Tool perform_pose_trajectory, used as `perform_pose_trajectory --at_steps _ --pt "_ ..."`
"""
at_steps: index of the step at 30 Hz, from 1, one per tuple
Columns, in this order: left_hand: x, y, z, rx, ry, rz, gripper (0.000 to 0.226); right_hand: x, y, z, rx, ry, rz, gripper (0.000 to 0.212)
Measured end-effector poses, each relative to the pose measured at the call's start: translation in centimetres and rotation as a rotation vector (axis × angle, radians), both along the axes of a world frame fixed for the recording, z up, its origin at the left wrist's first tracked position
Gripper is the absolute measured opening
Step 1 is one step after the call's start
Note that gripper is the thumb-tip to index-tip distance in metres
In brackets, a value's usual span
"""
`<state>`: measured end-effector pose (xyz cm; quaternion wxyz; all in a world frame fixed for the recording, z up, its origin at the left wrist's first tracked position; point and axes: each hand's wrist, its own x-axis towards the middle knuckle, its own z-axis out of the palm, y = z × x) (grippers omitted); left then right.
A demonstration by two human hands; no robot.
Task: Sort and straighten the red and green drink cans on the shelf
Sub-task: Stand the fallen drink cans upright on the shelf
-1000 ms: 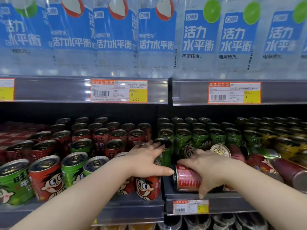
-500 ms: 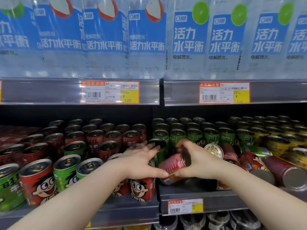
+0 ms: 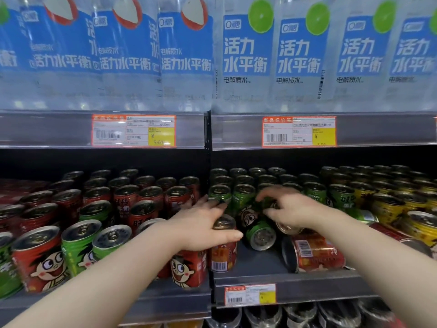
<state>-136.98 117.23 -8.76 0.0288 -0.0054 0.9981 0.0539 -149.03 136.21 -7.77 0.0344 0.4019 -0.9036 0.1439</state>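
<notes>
Red and green cartoon-face cans fill the shelf (image 3: 260, 275). My left hand (image 3: 203, 224) lies palm down, fingers apart, on the tops of front red cans (image 3: 186, 268), its thumb against an upright red can (image 3: 223, 253) at the divider. Just right of it a green can (image 3: 259, 229) lies tipped with its base toward me. My right hand (image 3: 288, 209), blurred, curls over that can's far end; I cannot tell whether it grips. Another red can (image 3: 314, 254) lies on its side under my right forearm. Upright green cans (image 3: 243, 195) stand behind.
Mixed red and green cans (image 3: 80, 245) stand at the front left. Yellow cans (image 3: 390, 209) crowd the right, with more fallen cans (image 3: 387, 230) near them. Large water bottles (image 3: 246, 55) sit on the shelf above, price tags (image 3: 299, 131) below them.
My right hand set the red can upright beside the divider, let go, and moved right and back onto the tipped green can. My left hand stayed on the red cans.
</notes>
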Motion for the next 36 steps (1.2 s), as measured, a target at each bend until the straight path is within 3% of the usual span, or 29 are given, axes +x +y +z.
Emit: perform_pose_trajectory --at_steps 5,7,10,15,26,29,32,34,36 --pt "-0.5 1.7 -0.9 -0.094 -0.028 -0.001 0.095 -0.9 0.1 -0.7 0.415 -0.005 0.000 0.079" --pt "-0.6 1.6 -1.1 -0.105 -0.025 0.012 0.096 -1.2 -0.4 -1.3 0.411 0.078 0.057 0.081" --pt "-0.5 1.7 -1.1 -0.103 -0.005 0.012 0.093 -1.4 -1.2 -1.7 0.365 0.158 0.164 0.068" --pt "-0.5 1.7 -1.2 -0.091 0.001 0.040 0.089 -2.5 -1.4 -1.1 0.228 -0.022 0.241 0.045" --pt "-0.4 2.0 -1.1 -0.102 0.004 0.046 0.081 -3.1 -2.8 -1.7 -0.023 -0.253 0.122 0.040" --pt "-0.5 2.2 -0.7 -0.062 -0.007 0.066 0.082 -3.4 -1.0 -0.4 0.129 -0.099 0.025 0.047" --pt "-1.0 3.2 -0.3 -0.099 0.037 0.045 0.082 -2.8 0.3 -0.3 0.422 -0.095 -0.108 0.076" --pt "-1.6 3.8 -0.4 -0.112 0.069 0.006 0.084 -2.1 0.2 -1.3 0.441 -0.055 -0.129 0.077" --pt "-2.2 3.9 -0.7 -0.098 0.061 -0.023 0.085 -1.5 0.0 -2.3 0.343 -0.001 -0.109 0.063"
